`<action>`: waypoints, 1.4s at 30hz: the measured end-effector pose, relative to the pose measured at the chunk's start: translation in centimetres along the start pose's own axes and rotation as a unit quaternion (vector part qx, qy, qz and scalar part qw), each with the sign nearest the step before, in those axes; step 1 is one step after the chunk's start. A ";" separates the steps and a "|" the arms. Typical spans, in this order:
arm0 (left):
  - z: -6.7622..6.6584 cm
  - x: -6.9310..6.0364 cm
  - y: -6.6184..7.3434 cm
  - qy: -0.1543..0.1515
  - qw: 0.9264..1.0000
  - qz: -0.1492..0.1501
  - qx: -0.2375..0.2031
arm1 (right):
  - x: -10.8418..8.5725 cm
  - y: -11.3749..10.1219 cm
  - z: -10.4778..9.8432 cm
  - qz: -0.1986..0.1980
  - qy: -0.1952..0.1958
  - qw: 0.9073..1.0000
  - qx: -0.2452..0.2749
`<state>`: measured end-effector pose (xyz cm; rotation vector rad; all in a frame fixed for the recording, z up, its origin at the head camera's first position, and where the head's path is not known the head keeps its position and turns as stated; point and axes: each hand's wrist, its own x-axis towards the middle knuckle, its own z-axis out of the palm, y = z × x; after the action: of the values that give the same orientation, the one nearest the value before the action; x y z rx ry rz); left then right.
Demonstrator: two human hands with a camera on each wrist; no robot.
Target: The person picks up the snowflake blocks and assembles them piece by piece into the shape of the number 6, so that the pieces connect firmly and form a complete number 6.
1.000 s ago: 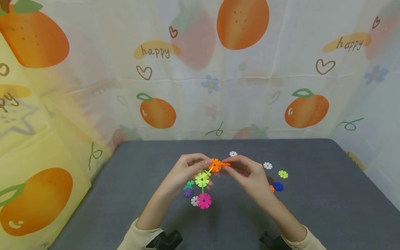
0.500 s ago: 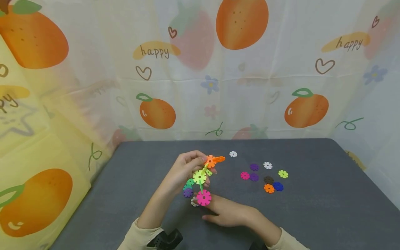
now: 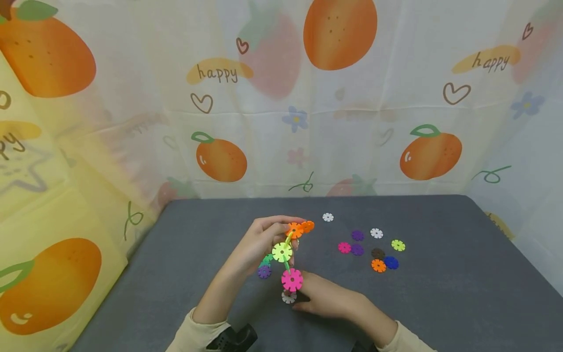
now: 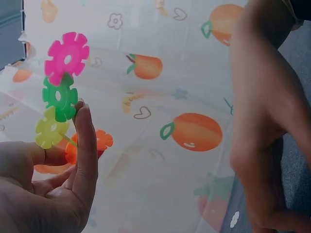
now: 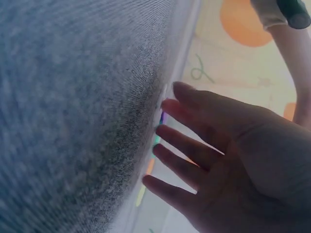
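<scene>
The fruit-printed backdrop (image 3: 338, 124) stood behind the grey table (image 3: 444, 278). The right hand (image 3: 323, 295) was low over the near part of the table. Its fingers were extended and slightly spread, gripping nothing; one fingertip overlapped a white disc (image 3: 288, 299), but contact pressure could not be determined. The left hand (image 3: 265, 244) was raised, with thumb and fingers pinching the chain (image 3: 287, 264) at its orange end. The chain was clear of the table, between the hands. Its order from the grip was: orange discs (image 3: 291, 234), yellow disc (image 3: 276, 252), green disc (image 4: 70, 94), pink disc (image 3: 298, 280). The pink disc partly covered the right hand's fingers in the head view. Loose discs lay flat to the right, including a blue disc (image 3: 392, 263) touching or overlapping a loose orange disc (image 3: 378, 266). A purple disc (image 3: 264, 272) lay beside the left forearm.
</scene>
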<state>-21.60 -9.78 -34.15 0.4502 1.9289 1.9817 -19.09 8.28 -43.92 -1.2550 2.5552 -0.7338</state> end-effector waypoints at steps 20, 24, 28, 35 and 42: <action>0.0 -0.9 0.6 -0.029 0.999 0.033 -0.005 | -1.7 -1.0 -6.1 0.019 0.244 0.938 0.247; -0.1 -1.0 0.7 -0.040 0.998 0.040 -0.012 | -3.3 -1.8 -8.7 0.014 0.312 0.898 0.310; 0.0 -1.2 0.8 -0.050 0.997 0.047 -0.029 | -4.1 -2.4 -10.0 0.002 0.353 0.881 0.315; 0.1 -1.3 0.8 -0.065 0.995 0.060 -0.047 | -4.4 -3.0 -10.0 -0.009 0.369 0.874 0.318; 0.2 -1.3 0.9 -0.047 0.997 0.044 -0.042 | -4.4 -3.1 -9.9 -0.017 0.375 0.869 0.324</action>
<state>-20.36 -10.24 -33.19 0.6044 1.7900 2.0498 -18.07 13.61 -34.00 -0.8691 2.3592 -2.2108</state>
